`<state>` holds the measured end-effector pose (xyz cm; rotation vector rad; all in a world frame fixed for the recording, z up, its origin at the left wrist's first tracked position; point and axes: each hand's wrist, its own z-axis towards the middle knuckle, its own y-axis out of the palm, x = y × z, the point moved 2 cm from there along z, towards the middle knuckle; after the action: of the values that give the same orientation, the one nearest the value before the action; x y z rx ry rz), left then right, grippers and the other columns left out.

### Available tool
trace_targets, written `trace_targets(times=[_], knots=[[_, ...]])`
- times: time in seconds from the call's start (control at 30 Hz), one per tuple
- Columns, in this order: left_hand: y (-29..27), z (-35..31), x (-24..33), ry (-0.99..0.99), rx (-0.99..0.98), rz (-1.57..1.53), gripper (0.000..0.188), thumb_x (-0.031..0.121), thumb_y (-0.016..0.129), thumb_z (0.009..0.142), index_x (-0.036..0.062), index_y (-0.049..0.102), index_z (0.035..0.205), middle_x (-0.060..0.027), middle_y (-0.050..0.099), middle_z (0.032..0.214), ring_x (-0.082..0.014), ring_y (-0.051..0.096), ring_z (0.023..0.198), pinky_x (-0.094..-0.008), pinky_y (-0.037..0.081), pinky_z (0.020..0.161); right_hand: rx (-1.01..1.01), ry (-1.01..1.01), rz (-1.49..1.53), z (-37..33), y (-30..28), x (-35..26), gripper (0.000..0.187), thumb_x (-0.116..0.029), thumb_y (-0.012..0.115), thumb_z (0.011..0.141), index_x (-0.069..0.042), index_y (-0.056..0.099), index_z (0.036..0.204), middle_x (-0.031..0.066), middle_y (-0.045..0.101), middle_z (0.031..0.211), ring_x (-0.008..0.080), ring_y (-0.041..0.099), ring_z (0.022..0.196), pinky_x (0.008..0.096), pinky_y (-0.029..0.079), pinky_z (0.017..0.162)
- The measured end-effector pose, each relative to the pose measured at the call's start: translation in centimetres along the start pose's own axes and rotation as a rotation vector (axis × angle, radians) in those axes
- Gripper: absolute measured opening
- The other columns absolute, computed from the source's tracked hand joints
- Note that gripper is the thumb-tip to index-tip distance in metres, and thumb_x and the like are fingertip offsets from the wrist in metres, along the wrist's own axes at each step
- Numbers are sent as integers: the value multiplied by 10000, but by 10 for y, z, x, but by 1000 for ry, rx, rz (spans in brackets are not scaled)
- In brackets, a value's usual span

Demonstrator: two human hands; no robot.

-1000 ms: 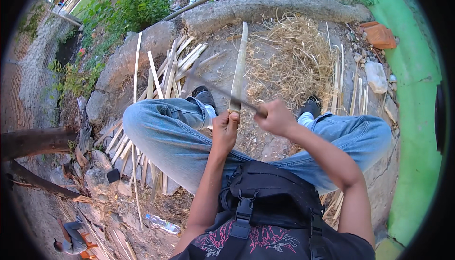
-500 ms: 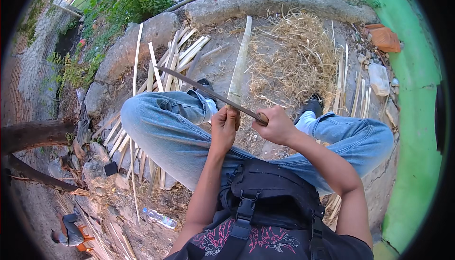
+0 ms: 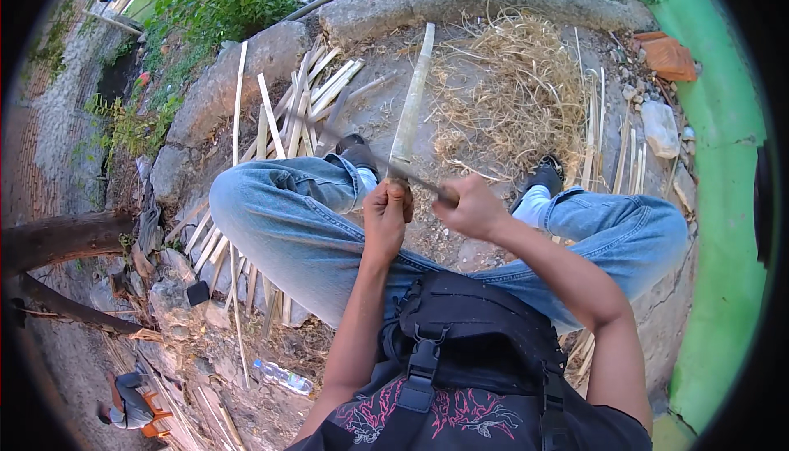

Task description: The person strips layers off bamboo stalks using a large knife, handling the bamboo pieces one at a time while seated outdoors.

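fingers [image 3: 393, 204] clamp pale flat bamboo slat [image 3: 413, 94]; right hand [image 3: 472, 209] grips slim knife [image 3: 386, 163].

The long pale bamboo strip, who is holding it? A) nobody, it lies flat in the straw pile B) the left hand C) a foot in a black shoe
B: the left hand grips the near end of the long pale bamboo strip, beside the right hand.

single head-worn fisheye, looks steeply down over chest and lap from close range; forearms enter from bottom edge, ground and grass curve toward the rim, dark vignette at corners; no second view
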<state>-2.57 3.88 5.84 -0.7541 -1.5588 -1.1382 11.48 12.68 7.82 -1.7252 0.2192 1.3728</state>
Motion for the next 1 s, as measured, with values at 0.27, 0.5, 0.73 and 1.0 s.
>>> trace_targets(times=[0.27, 0.5, 0.73, 1.0], knots=[[-7, -1, -5, 7, -19, -67, 387, 354, 472, 966, 66, 404, 717, 35, 326, 594, -63, 268, 480, -240, 210, 433, 15, -17, -6, 0, 2, -7, 202, -159, 629, 717, -9, 549, 608, 183, 533, 537, 323, 534, 474, 391, 422, 490], [-7, -2, -2, -39, -9, -58, 409, 375, 466, 965, 69, 407, 700, 33, 332, 592, -61, 274, 479, -232, 207, 434, 16, 14, 6, -1, 3, 0, 193, -121, 622, 723, 7, 525, 614, 172, 499, 511, 278, 476, 426, 376, 389, 467], [-3, 0, -2, -20, -17, -65, 415, 367, 440, 982, 86, 374, 684, 45, 320, 575, -45, 289, 481, -223, 228, 423, -7, 57, -39, -2, 4, 0, 194, -163, 636, 709, -5, 567, 619, 194, 551, 563, 365, 569, 529, 400, 450, 513], [-6, 5, -1, -14, 10, -52, 411, 365, 443, 981, 83, 370, 691, 41, 323, 571, -50, 283, 470, -223, 216, 418, 45, -38, -39, -6, 8, -5, 187, -145, 636, 715, 1, 559, 628, 196, 549, 565, 349, 554, 513, 393, 434, 505]])
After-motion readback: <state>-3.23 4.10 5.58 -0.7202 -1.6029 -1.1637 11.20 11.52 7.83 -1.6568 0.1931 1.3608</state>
